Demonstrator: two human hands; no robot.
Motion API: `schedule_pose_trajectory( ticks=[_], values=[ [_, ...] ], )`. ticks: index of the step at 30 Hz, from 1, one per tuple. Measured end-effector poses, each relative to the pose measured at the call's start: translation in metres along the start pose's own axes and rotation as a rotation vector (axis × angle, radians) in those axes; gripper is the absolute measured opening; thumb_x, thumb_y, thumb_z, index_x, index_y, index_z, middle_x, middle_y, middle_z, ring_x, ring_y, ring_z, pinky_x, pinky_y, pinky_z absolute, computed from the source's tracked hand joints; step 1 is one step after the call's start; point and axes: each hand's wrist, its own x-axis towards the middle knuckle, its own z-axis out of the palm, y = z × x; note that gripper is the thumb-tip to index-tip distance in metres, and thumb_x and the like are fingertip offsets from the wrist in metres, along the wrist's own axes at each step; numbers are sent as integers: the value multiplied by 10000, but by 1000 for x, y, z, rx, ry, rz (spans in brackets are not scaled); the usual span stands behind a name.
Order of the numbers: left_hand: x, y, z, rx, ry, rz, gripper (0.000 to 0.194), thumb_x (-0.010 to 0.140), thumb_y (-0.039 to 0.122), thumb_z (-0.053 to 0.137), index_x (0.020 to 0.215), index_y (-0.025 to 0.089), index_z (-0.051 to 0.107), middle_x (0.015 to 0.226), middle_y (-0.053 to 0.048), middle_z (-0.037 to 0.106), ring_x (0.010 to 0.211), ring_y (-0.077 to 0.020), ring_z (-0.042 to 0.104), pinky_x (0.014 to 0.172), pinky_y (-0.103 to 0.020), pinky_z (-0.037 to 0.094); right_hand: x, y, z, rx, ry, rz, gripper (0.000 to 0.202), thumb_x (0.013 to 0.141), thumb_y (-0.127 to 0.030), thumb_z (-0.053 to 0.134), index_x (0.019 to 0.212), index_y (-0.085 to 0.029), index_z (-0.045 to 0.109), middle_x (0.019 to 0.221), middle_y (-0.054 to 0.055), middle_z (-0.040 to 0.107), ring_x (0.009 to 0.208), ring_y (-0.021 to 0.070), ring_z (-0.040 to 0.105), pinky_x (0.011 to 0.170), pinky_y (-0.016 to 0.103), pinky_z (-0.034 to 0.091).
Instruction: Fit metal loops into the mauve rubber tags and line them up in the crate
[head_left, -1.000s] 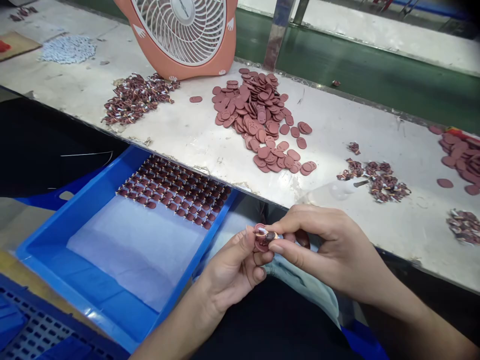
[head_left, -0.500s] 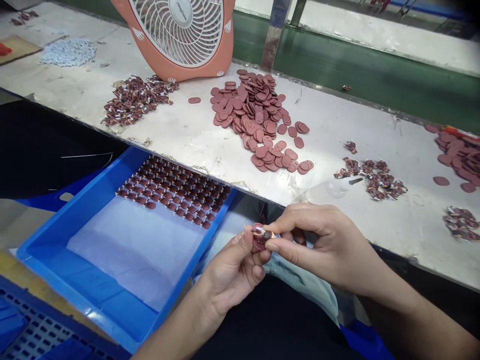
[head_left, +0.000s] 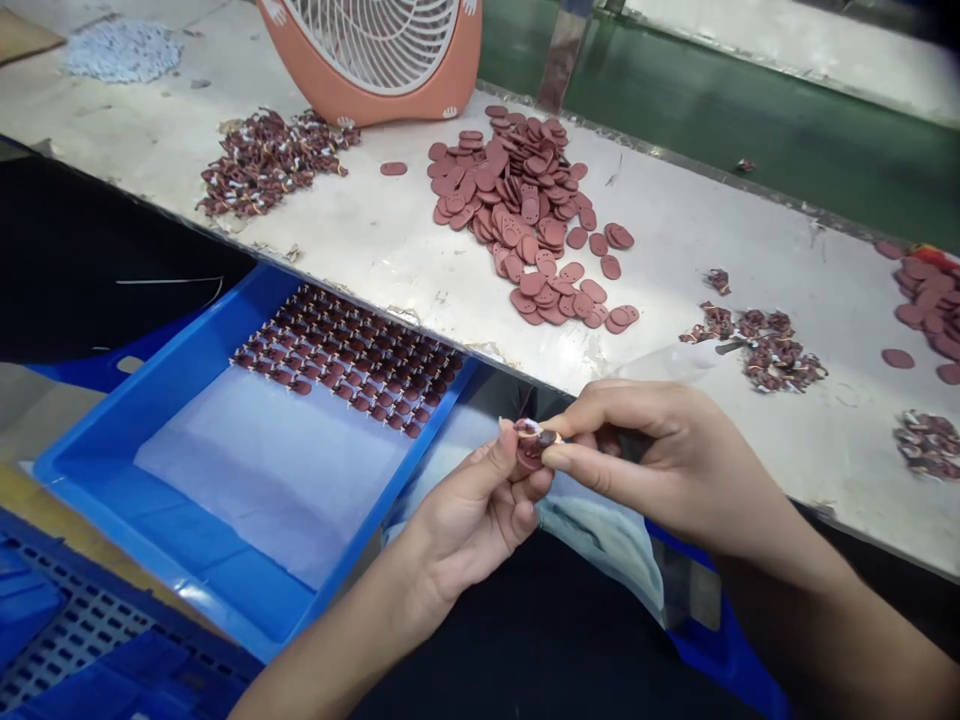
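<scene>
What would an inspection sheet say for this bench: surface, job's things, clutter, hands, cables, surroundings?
Surface: pale worktop, front edge chipped.
Job's things: maroon oval discs heaped mid-bench; brown bundles heaped left, more at right; blue plastic tray below, rows of brown pieces on a white sheet.
Clutter: stray disc near the fan; brown scrap behind the worktop.
Hands: left hand and right hand both grip one small brown piece.
Cables: nothing seen for certain; thin white line at left, nature unclear.
Surroundings: orange fan, metal post, perforated blue crate.
</scene>
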Motion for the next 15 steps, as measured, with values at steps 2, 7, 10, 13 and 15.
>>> schedule_pose_trajectory(
  ticks=[2,7,10,13,15],
  values=[
    [1,0,3,10,12,-13,213,871,299,682,752,126,716,660,-9,713,557,-82,706,429,-90,516,0,2,-1,3,3,14,24,843,-201,735,832,-185,748,638,-20,618,525,68,490,459,186,372],
    [3,0,6,1,14,-6,256,917,306,627,756,124,705,633,5,690,550,-74,699,442,-88,519,1,6,-2,25,0,68,58,832,-260,769,835,-209,742,630,-24,605,533,85,488,468,205,378],
    [4,0,6,10,14,-9,253,916,304,630,762,119,709,633,3,688,548,-79,699,443,-95,526,0,7,-3,19,-15,76,83,814,-278,794,833,-215,743,650,-20,631,545,90,495,474,212,377],
    [3,0,5,13,6,-8,255,913,306,632,758,119,710,635,3,690,547,-79,699,442,-96,528,0,6,-4,22,-24,79,96,812,-296,798,829,-219,744,666,-18,647,552,93,510,479,216,385],
    [3,0,5,5,-3,-4,263,919,305,623,754,119,711,632,2,691,549,-79,701,444,-96,528,0,6,-4,24,-16,77,97,806,-298,804,832,-225,746,675,-19,650,562,96,522,485,217,392]
  ],
)
